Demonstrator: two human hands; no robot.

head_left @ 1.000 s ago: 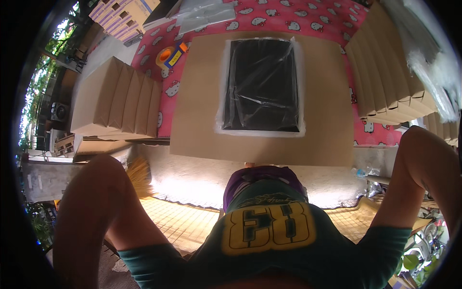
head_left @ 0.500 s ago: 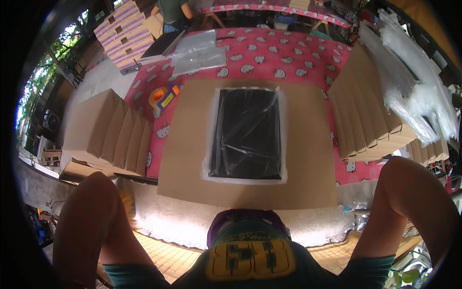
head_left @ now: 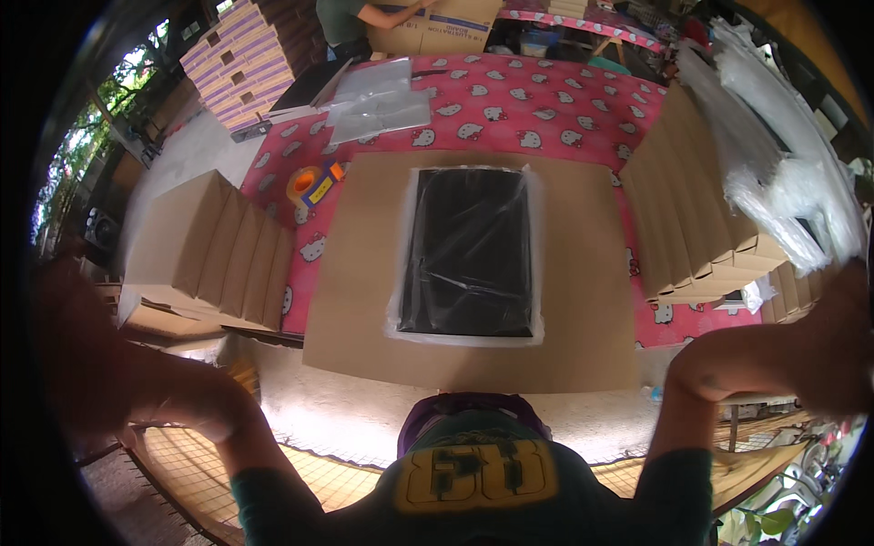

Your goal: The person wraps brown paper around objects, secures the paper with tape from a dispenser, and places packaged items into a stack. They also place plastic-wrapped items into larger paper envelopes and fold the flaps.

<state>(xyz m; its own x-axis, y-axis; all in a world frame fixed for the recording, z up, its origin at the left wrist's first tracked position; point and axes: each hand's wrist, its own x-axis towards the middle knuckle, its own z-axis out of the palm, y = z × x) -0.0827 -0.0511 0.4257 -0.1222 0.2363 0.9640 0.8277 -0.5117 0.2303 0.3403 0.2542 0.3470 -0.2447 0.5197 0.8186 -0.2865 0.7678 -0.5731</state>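
Note:
A flat black rectangular item (head_left: 472, 250) in clear plastic wrap lies in front of me. Beneath it is a large brown cardboard sheet (head_left: 583, 273), spread over a pink patterned tablecloth (head_left: 510, 118). Both my arms are bent outward and raised close to the camera. My left forearm (head_left: 100, 373) runs into the dark left rim, and my right forearm (head_left: 801, 359) runs into the right rim. Neither hand's fingers can be made out there. Nothing touches the wrapped item.
A blue tape dispenser with an orange roll (head_left: 314, 187) sits left of the sheet. Clear plastic bags (head_left: 378, 100) lie behind it. Brown cartons (head_left: 200, 246) line the left, more cartons (head_left: 683, 218) the right, beside plastic-wrapped bundles (head_left: 792, 155). A person handles a cardboard box (head_left: 446, 27) at the back.
My arms have swung, and both forearms now angle outward toward the rims. At the back, the person has moved right and a printed cardboard box has come into view. The wrapped item stays put.

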